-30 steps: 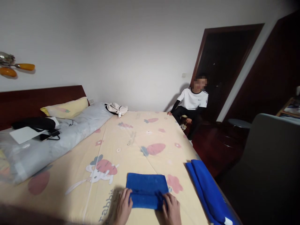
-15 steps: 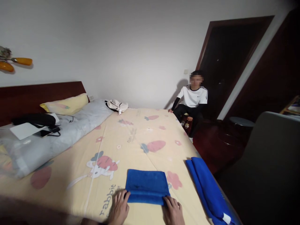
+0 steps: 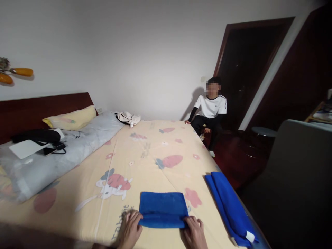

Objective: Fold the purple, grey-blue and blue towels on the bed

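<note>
Item, my left hand (image 3: 131, 226): fingers bent and drawn together at the near left corner of the small blue cloth (image 3: 161, 204), in what looks like a light pinch; fingertips partly hidden.

Item, my right hand (image 3: 196, 230): likewise nearly closed, at the near right corner of the small blue cloth, thumb mostly out of sight.

Item, the small blue cloth: one, lying flat on the bed (image 3: 145, 173) between my hands, with a raised band running across its near part from corner to corner. Step in hand, as I judge it: forming and straightening that band. Another turn of it would call for both corners lifted together, evenly, with the band held straight; how firmly it is pressed down I cannot tell.

Item, a larger blue bundle (image 3: 229, 207): long and folded, with a white tag (image 3: 250, 236) at its near end; to the right of the small blue cloth, apart from it, by the bed's edge.

Item, grey bedding (image 3: 85, 147): heaped beyond and left of the small blue cloth; on it a black bag (image 3: 37, 135) and a white flat object (image 3: 24, 149); a yellow pillow (image 3: 74, 118) lies behind.

Item, a pale bag (image 3: 128, 118): on the bed's far side from the small blue cloth, slightly left.

Item, a person (image 3: 211, 109) in a white shirt: seated beyond the small blue cloth, to its right, one hand on the bed's far corner.
</note>
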Demonstrator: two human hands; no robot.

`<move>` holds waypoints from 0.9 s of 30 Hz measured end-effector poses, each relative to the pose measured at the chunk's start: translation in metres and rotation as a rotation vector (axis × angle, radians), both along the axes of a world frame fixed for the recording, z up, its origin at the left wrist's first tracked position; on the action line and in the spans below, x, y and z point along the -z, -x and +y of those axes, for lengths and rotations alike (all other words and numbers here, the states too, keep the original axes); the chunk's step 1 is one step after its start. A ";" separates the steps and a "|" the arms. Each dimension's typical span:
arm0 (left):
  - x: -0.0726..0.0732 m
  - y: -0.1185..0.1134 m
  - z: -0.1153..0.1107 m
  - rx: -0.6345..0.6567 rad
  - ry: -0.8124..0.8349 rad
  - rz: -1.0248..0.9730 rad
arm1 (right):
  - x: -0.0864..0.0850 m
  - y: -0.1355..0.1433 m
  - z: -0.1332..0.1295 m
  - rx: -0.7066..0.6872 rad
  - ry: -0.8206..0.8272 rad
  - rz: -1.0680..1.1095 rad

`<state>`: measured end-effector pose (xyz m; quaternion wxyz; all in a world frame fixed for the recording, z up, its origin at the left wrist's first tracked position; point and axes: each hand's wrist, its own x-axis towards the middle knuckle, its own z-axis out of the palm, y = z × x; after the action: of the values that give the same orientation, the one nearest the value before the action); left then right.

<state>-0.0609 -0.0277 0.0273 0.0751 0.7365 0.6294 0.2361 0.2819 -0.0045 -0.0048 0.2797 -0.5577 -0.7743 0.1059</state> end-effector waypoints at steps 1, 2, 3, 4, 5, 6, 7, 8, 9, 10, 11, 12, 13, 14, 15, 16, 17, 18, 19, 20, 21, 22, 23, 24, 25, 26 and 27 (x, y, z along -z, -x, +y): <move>-0.002 0.003 -0.003 -0.010 0.015 -0.062 | -0.004 -0.002 -0.004 -0.004 0.051 0.024; -0.002 0.006 -0.005 -0.026 0.034 -0.133 | -0.008 -0.004 -0.007 -0.002 0.098 0.051; -0.001 0.009 -0.007 -0.042 0.058 -0.207 | -0.010 -0.005 -0.009 0.005 0.138 0.083; 0.002 0.011 -0.008 -0.057 0.080 -0.282 | -0.011 -0.005 -0.010 0.012 0.173 0.119; 0.006 0.013 -0.007 -0.068 0.097 -0.351 | -0.011 -0.005 -0.010 0.017 0.201 0.157; 0.010 0.015 -0.006 -0.075 0.108 -0.407 | -0.009 -0.005 -0.009 0.024 0.220 0.192; 0.015 0.015 -0.004 -0.088 0.111 -0.448 | -0.005 -0.005 -0.007 0.035 0.227 0.218; 0.020 0.015 -0.001 -0.112 0.106 -0.473 | -0.001 -0.004 -0.004 0.054 0.222 0.233; 0.025 0.014 0.001 -0.142 0.094 -0.482 | 0.003 -0.003 -0.001 0.083 0.206 0.233; 0.029 0.013 0.004 -0.176 0.080 -0.474 | 0.008 -0.002 0.001 0.114 0.181 0.221; 0.031 0.011 0.006 -0.211 0.060 -0.451 | 0.013 -0.001 0.003 0.141 0.150 0.204; 0.033 0.009 0.008 -0.246 0.033 -0.414 | 0.017 0.001 0.005 0.163 0.112 0.185; 0.033 0.006 0.009 -0.275 -0.002 -0.365 | 0.020 0.003 0.006 0.182 0.069 0.166; 0.032 0.002 0.010 -0.296 -0.040 -0.305 | 0.023 0.004 0.005 0.196 0.025 0.150; 0.030 -0.002 0.009 -0.311 -0.080 -0.241 | 0.024 0.006 0.004 0.208 -0.018 0.135; 0.026 -0.007 0.008 -0.322 -0.116 -0.181 | 0.025 0.009 0.003 0.215 -0.057 0.122; 0.022 -0.013 0.007 -0.318 -0.142 -0.132 | 0.025 0.011 0.001 0.209 -0.086 0.109; 0.017 -0.020 0.005 -0.294 -0.153 -0.097 | 0.023 0.015 -0.002 0.191 -0.104 0.098; 0.013 -0.028 0.003 -0.249 -0.149 -0.077 | 0.020 0.020 -0.004 0.158 -0.111 0.088; 0.010 -0.038 0.002 -0.189 -0.135 -0.068 | 0.017 0.027 -0.007 0.105 -0.109 0.079; 0.008 -0.048 0.000 -0.119 -0.113 -0.062 | 0.013 0.036 -0.010 0.034 -0.100 0.069; 0.009 -0.059 -0.002 -0.046 -0.084 -0.054 | 0.008 0.045 -0.012 -0.050 -0.084 0.059; 0.012 -0.069 -0.003 0.025 -0.049 -0.037 | 0.004 0.056 -0.014 -0.134 -0.065 0.049; 0.017 -0.078 -0.004 0.076 -0.010 -0.014 | 0.000 0.066 -0.015 -0.202 -0.044 0.040; 0.023 -0.085 -0.004 0.106 0.034 0.015 | -0.003 0.075 -0.017 -0.252 -0.023 0.031; 0.030 -0.089 -0.005 0.119 0.080 0.046 | -0.004 0.081 -0.017 -0.275 -0.008 0.022; 0.038 -0.090 -0.005 0.123 0.126 0.075 | -0.003 0.084 -0.017 -0.275 0.001 0.009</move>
<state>0.0294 -0.0326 -0.0103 0.1121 0.7759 0.5990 0.1632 0.1975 -0.0220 -0.0017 0.2658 -0.4460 -0.8421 0.1464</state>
